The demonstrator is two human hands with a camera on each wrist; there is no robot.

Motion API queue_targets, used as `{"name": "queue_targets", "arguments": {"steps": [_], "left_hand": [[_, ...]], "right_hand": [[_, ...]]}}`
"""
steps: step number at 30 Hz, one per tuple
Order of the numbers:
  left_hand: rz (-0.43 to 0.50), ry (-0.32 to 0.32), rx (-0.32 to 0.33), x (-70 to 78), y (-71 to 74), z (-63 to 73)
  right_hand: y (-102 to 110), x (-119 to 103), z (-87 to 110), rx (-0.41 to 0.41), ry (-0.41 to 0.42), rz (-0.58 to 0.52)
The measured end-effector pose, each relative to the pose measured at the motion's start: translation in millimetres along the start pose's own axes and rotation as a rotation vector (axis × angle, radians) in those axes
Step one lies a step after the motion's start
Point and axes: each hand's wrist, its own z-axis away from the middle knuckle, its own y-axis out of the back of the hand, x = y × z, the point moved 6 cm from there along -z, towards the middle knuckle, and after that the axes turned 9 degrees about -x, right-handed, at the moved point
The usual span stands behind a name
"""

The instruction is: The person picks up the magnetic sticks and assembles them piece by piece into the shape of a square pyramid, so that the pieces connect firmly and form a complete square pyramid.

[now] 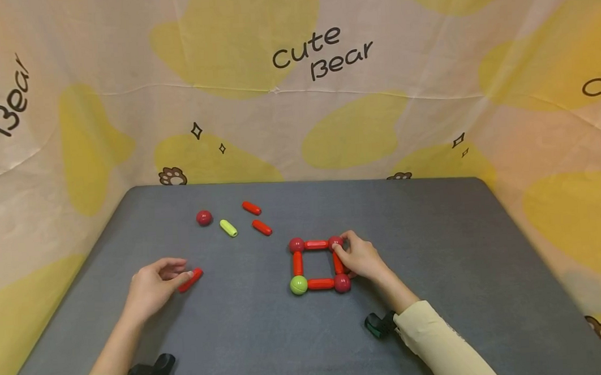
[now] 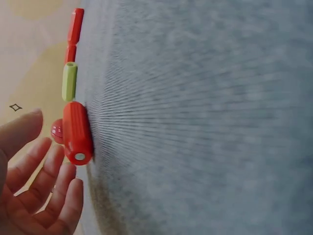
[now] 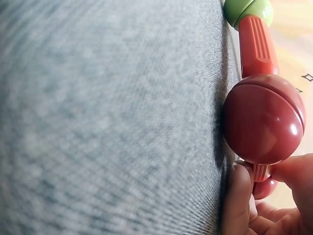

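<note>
Beside a red magnetic rod (image 1: pixel 190 280) lying on the table, my left hand (image 1: pixel 153 288) has its fingers loosely spread. The left wrist view shows this rod (image 2: pixel 77 132) with a silvery dot in its end and no fingers curled round it. A flat square of red rods stands right of centre, with a green ball (image 1: pixel 299 285) at its near left corner and red balls (image 1: pixel 342 282) at the other corners. My right hand (image 1: pixel 362 258) pinches the square's right-side rod (image 1: pixel 338 263) between thumb and fingers. In the right wrist view the near red ball (image 3: pixel 264 122) partly hides that rod.
Farther back on the grey table (image 1: pixel 435 231) lie a loose red ball (image 1: pixel 204 218), a yellow-green rod (image 1: pixel 228 228) and two red rods, one (image 1: pixel 251 207) behind the other (image 1: pixel 262 227). A patterned cloth (image 1: pixel 256 127) hangs behind the table and along its sides.
</note>
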Motion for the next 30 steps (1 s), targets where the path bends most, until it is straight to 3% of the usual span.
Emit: {"name": "queue_targets", "arguments": {"steps": [5, 11, 20, 30], "left_hand": [[-0.005, 0.039, -0.084, -6.2, -8.2, 1.5], [-0.029, 0.06, -0.121, -6.3, -11.5, 1.6], [-0.05, 0.074, -0.145, -6.1, -12.9, 2.8], [-0.06, 0.022, -0.127, 2.7, -15.7, 1.0]], "right_hand": [[-0.6, 0.5, -0.1, -0.004, -0.001, -0.004], [-1.1, 1.6, -1.3, -0.003, 0.001, -0.009], [-0.8, 1.1, -1.3, -0.001, 0.003, -0.004], [-1.1, 0.8, -0.8, 0.007, 0.005, -0.004]]}}
